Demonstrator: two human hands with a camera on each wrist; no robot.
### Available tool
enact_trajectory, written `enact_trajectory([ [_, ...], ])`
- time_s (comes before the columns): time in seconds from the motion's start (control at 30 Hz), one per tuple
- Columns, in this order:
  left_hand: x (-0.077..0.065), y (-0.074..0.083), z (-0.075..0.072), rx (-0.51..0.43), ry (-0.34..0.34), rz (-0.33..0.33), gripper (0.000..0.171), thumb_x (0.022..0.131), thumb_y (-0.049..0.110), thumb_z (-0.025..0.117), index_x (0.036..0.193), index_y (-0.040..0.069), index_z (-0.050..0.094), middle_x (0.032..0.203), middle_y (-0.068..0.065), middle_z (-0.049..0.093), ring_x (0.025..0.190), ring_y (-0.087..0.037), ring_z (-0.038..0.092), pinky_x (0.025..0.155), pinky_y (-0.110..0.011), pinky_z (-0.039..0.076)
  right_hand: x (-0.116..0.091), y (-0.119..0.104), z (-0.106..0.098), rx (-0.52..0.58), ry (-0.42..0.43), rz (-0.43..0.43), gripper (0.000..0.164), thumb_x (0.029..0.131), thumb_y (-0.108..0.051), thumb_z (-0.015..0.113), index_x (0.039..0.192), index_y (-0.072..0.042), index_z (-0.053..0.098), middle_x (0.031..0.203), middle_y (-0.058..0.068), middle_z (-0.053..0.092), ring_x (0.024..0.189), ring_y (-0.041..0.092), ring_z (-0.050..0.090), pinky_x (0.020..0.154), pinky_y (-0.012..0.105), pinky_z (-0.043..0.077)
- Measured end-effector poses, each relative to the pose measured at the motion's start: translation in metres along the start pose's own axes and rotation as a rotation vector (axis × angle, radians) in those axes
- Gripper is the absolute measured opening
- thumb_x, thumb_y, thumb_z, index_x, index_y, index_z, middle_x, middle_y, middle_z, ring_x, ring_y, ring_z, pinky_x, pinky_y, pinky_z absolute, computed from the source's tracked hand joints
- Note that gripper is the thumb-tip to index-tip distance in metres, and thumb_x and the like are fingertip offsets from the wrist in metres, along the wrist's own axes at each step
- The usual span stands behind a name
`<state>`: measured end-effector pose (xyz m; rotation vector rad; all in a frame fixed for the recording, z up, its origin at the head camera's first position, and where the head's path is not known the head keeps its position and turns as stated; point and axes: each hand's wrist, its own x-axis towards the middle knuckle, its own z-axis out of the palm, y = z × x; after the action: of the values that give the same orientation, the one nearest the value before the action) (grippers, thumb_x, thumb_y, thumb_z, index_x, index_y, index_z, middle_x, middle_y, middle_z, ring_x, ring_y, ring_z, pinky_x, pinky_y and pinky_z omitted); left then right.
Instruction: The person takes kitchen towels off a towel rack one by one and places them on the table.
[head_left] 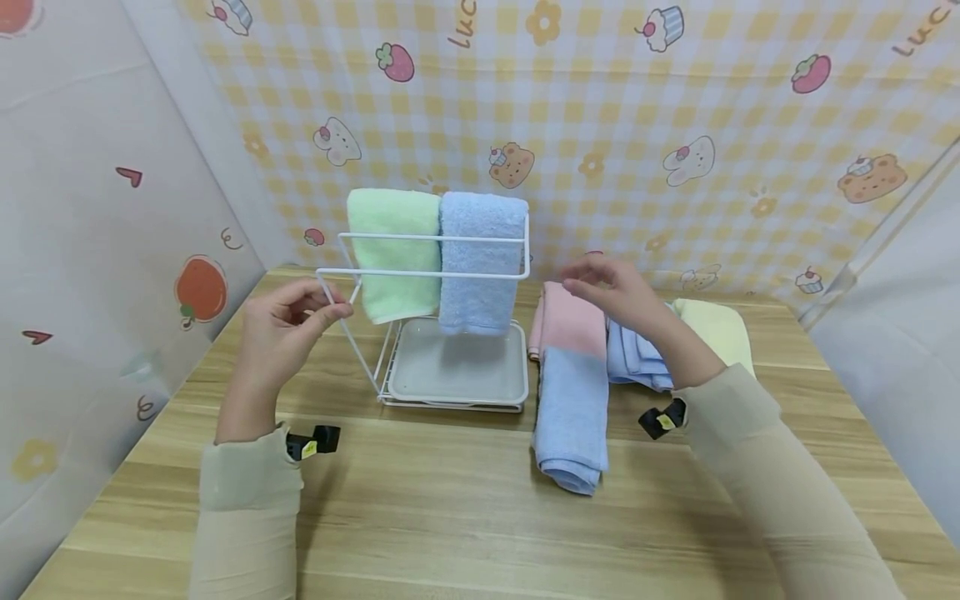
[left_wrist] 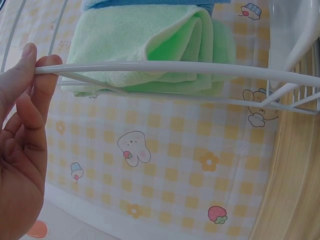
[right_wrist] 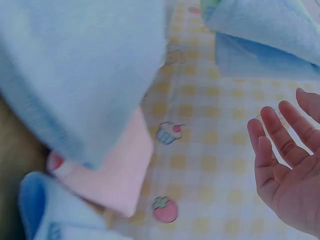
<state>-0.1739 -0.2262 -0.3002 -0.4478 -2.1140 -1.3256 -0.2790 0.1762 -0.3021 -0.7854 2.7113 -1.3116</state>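
A white wire towel rack [head_left: 347, 335] stands on the table with a folded green towel [head_left: 397, 250] and a blue towel [head_left: 482, 258] draped side by side over its back bar. My left hand [head_left: 281, 329] pinches the rack's left side wire between thumb and fingers, as the left wrist view also shows with the white wire [left_wrist: 150, 66]. To the right of the rack my right hand [head_left: 611, 292] is raised with nothing in it, fingers loosely bent, over a pink folded towel [head_left: 573, 317]. In the right wrist view its fingers [right_wrist: 280, 135] spread apart from the cloths.
A grey tray [head_left: 457, 367] sits in the rack's base. Beside it a folded blue towel [head_left: 573, 408] lies in front of the pink one. Farther right are another blue towel [head_left: 637, 358] and a yellow towel [head_left: 720, 329]. A checkered cloth [head_left: 585, 108] hangs behind the wooden table [head_left: 450, 517].
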Motion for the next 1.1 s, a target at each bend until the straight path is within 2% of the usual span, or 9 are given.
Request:
enact_trajectory([
  [0.1, 0.000, 0.000, 0.000, -0.003, -0.001, -0.004, 0.013, 0.078, -0.014, 0.074, 0.086, -0.005, 0.070, 0.075, 0.028, 0.066, 0.064, 0.006, 0.058, 0.053, -0.011, 0.041, 0.008, -0.011, 0.000, 0.030, 0.010, -0.007, 0.033, 0.102, -0.023, 0.057, 0.127, -0.002, 0.063, 0.124, 0.017, 0.066, 0.108, 0.028, 0.062, 0.093, 0.038, 0.049],
  [0.2, 0.000, 0.000, 0.000, -0.005, -0.002, -0.008, 0.012, 0.078, -0.014, 0.074, 0.086, -0.005, 0.070, 0.075, 0.027, 0.066, 0.064, 0.006, 0.058, 0.053, -0.011, 0.041, 0.015, -0.022, 0.001, 0.057, 0.034, -0.013, 0.035, 0.102, -0.026, 0.056, 0.127, -0.002, 0.063, 0.124, 0.016, 0.066, 0.106, 0.023, 0.063, 0.092, 0.034, 0.050],
  [0.37, -0.001, 0.001, 0.000, 0.000, -0.001, -0.023, 0.011, 0.079, -0.014, 0.074, 0.086, -0.006, 0.070, 0.074, 0.027, 0.066, 0.064, 0.006, 0.057, 0.053, -0.011, 0.041, 0.025, -0.040, 0.004, 0.083, 0.104, -0.046, 0.036, 0.101, -0.029, 0.058, 0.127, -0.005, 0.064, 0.122, 0.014, 0.067, 0.102, 0.016, 0.061, 0.088, 0.033, 0.050],
  [0.5, -0.001, 0.001, 0.001, 0.003, 0.001, -0.022, 0.011, 0.080, -0.013, 0.074, 0.087, -0.005, 0.070, 0.075, 0.028, 0.066, 0.064, 0.006, 0.058, 0.053, -0.011, 0.040, 0.031, -0.053, 0.006, 0.122, 0.158, -0.051, 0.035, 0.101, -0.028, 0.058, 0.128, -0.007, 0.063, 0.122, 0.014, 0.065, 0.103, 0.018, 0.059, 0.087, 0.033, 0.048],
  [0.73, 0.000, -0.001, 0.000, -0.005, 0.001, 0.000, 0.012, 0.079, -0.014, 0.074, 0.087, -0.006, 0.070, 0.076, 0.027, 0.067, 0.063, 0.006, 0.057, 0.052, -0.011, 0.041, 0.039, -0.068, 0.006, 0.179, 0.186, -0.059, 0.036, 0.101, -0.030, 0.057, 0.129, -0.008, 0.062, 0.124, 0.012, 0.065, 0.107, 0.025, 0.064, 0.087, 0.034, 0.053],
  [0.97, 0.000, 0.001, 0.000, 0.000, -0.003, 0.010, 0.012, 0.079, -0.015, 0.073, 0.086, -0.006, 0.070, 0.076, 0.028, 0.066, 0.061, 0.006, 0.055, 0.051, -0.011, 0.039, 0.045, -0.076, 0.007, 0.183, 0.218, -0.073, 0.036, 0.098, -0.025, 0.063, 0.128, -0.006, 0.063, 0.121, 0.014, 0.067, 0.094, 0.014, 0.063, 0.076, 0.024, 0.051],
  [1.1, 0.000, 0.001, 0.000, 0.005, -0.006, -0.007, 0.011, 0.080, -0.013, 0.073, 0.086, -0.005, 0.070, 0.076, 0.028, 0.066, 0.063, 0.005, 0.057, 0.052, -0.011, 0.040, 0.049, -0.080, 0.005, 0.182, 0.200, -0.035, 0.034, 0.097, -0.026, 0.065, 0.126, -0.008, 0.064, 0.111, 0.011, 0.071, 0.084, 0.013, 0.063, 0.071, 0.022, 0.049],
])
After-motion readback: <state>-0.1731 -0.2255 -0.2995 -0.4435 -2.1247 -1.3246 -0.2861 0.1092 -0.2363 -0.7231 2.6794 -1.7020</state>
